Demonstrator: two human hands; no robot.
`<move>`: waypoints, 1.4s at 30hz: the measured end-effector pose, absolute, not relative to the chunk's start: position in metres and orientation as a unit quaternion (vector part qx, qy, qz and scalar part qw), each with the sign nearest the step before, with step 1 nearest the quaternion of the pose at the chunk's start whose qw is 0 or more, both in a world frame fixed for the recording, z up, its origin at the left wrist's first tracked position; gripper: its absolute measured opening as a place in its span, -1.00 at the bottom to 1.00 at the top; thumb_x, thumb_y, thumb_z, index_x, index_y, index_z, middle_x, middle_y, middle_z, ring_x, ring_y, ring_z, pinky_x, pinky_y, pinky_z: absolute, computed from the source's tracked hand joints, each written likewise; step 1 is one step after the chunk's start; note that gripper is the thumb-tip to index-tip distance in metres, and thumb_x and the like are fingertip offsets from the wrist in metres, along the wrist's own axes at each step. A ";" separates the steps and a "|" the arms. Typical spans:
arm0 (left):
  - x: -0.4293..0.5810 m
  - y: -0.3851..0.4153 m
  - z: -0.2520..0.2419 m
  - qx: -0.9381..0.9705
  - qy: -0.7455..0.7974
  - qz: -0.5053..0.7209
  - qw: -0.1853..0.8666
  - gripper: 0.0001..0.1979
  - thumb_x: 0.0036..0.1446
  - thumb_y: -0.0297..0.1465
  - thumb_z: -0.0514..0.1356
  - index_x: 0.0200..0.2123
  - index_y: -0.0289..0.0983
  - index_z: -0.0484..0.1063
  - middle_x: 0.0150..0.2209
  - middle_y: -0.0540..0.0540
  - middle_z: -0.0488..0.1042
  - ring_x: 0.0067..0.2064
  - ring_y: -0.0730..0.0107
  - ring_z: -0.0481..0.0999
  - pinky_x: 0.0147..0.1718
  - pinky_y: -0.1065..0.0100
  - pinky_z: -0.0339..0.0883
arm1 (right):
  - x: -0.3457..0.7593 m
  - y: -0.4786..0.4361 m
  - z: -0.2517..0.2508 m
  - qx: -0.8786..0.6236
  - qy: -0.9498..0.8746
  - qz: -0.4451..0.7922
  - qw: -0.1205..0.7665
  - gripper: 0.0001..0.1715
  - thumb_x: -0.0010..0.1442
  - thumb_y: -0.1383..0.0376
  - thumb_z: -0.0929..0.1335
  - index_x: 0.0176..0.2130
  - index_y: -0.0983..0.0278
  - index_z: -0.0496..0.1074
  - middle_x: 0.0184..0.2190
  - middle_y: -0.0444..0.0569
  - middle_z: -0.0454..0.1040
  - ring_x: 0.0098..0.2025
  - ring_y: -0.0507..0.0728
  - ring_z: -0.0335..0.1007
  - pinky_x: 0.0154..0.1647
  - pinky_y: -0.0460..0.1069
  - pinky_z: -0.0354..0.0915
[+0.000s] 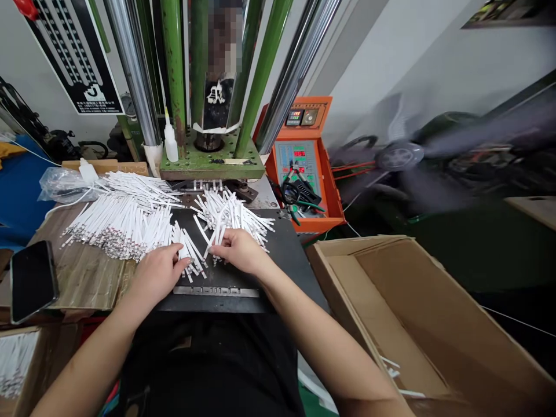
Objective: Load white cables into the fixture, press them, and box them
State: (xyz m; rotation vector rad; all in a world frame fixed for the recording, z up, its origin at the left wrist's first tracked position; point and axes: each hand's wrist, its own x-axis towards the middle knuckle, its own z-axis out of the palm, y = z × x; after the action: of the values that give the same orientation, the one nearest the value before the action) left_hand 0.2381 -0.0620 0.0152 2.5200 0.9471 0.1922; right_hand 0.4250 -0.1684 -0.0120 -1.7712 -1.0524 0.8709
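The left hand (158, 282) lay near the middle of a black work plate (286, 255), with its fingers narrow and their tips on a small bunch of thin white strips (186, 252), but it could not be told if they really held them. The right hand (240, 251) was narrow too and seemed to pinch some strips between thumb and fingers. The strips lay in loose piles on the plate and on a cardboard sheet (87, 275) at the left, and a slotted metal bar (216, 292) lay at the near side of the plate. A spinning fan (399, 155) stood at the right, and its moving air could perhaps push the light strips out of order. If the piles were pressed by a wrist or a sleeve, strips could cross and tangle, or their metal ends could bend. Loose strips near the plate edge could also slide down toward the open cardboard box (391, 313) at the near right. Pliers (295, 200) on the orange control box (299, 168) at the far right could fall if they were bumped, and this could damage the panel or scatter the strips.
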 end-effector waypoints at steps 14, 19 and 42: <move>0.249 -0.073 0.004 0.701 0.283 0.219 0.616 -0.67 0.03 -0.16 0.32 -0.27 -0.33 0.58 -0.31 -0.11 0.60 -0.32 0.34 0.55 -0.29 0.37 0.48 | 0.416 -0.203 -0.001 -0.666 -0.520 0.219 0.488 -0.87 0.13 0.30 0.42 -0.46 0.26 0.52 -0.42 -0.07 0.55 -0.36 0.10 0.44 -0.30 -0.05 0.30; 0.245 -0.088 0.002 0.799 0.188 0.153 0.550 -0.85 0.15 -0.39 0.19 -0.26 -0.30 0.54 -0.22 -0.12 0.60 -0.22 0.35 0.58 -0.20 0.38 0.47 | 0.417 -0.233 -0.019 -0.704 -0.520 0.156 0.457 -0.85 0.18 0.37 0.35 -0.38 0.24 0.54 -0.35 -0.02 0.57 -0.30 0.14 0.51 -0.22 0.00 0.38; 0.218 -0.099 -0.004 0.935 0.034 0.234 0.264 -0.83 0.26 -0.53 0.09 -0.16 -0.27 0.45 -0.24 -0.08 0.58 -0.21 0.43 0.59 -0.14 0.44 0.46 | 0.375 -0.252 -0.042 -0.617 -0.659 0.027 0.430 -0.72 0.27 0.50 0.22 -0.14 0.29 0.45 -0.39 0.03 0.50 -0.22 0.19 0.37 -0.21 0.07 0.43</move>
State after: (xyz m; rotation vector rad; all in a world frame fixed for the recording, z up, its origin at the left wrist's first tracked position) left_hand 0.2182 -0.0988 -0.0035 2.5275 0.0907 0.6323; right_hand 0.3751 -0.2520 -0.0424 -1.5394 -1.6432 0.0683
